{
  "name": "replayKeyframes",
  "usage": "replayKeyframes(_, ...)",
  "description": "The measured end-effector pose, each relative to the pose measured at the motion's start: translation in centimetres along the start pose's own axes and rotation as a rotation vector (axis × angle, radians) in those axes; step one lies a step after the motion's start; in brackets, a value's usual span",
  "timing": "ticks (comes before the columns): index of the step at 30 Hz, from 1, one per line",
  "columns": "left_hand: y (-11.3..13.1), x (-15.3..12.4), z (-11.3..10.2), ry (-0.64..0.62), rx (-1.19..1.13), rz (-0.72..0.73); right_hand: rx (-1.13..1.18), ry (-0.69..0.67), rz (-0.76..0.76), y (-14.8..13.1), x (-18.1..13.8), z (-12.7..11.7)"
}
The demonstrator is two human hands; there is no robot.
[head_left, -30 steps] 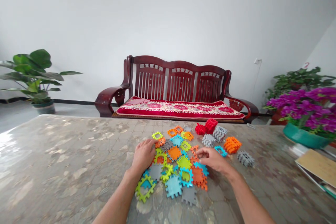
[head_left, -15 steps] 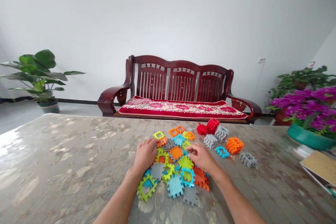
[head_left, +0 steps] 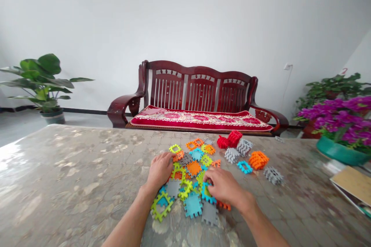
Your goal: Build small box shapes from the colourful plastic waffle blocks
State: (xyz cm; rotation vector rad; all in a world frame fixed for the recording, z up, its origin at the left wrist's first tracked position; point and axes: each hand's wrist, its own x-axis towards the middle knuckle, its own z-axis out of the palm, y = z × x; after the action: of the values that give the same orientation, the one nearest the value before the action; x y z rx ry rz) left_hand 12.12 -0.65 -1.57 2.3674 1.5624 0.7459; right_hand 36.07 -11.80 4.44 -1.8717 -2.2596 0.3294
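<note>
A loose pile of interlocking toothed plastic tiles lies on the table between my hands. My left hand (head_left: pixel 160 170) rests at the pile's left side, fingers loosely bent, tips beside an orange window tile (head_left: pixel 179 156) and nothing visible held. My right hand (head_left: pixel 224 186) is closed at the pile's right side, thumb and fingers on the upper edge of a blue frame tile (head_left: pixel 204 197); the fingertips are partly hidden. Around them lie a solid orange tile (head_left: pixel 194 168), a light blue tile (head_left: pixel 193 205), grey tiles (head_left: pixel 210 214) and a green frame tile (head_left: pixel 154 212).
Stacked red tiles (head_left: pixel 234 138), grey tiles (head_left: pixel 245 147) and orange tiles (head_left: pixel 259 159) stand to the right of the pile. A notebook (head_left: pixel 354 183) and a teal flower planter (head_left: pixel 342 151) are at the table's right. Behind the table is a wooden bench (head_left: pixel 199 85).
My right hand has moved down and toward me, from the pile's upper right to the blue frame tile, which has shifted slightly. My left hand has hardly moved.
</note>
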Motion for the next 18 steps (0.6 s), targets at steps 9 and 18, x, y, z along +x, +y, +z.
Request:
replayKeyframes(9,0.0,0.1,0.1,-0.013,-0.005,-0.003,0.077,0.184,0.178,7.1,-0.4,-2.6)
replayKeyframes(18,0.1,0.0,-0.3,-0.035,0.002,-0.017,-0.079,0.264,0.232,10.2,-2.4,0.4)
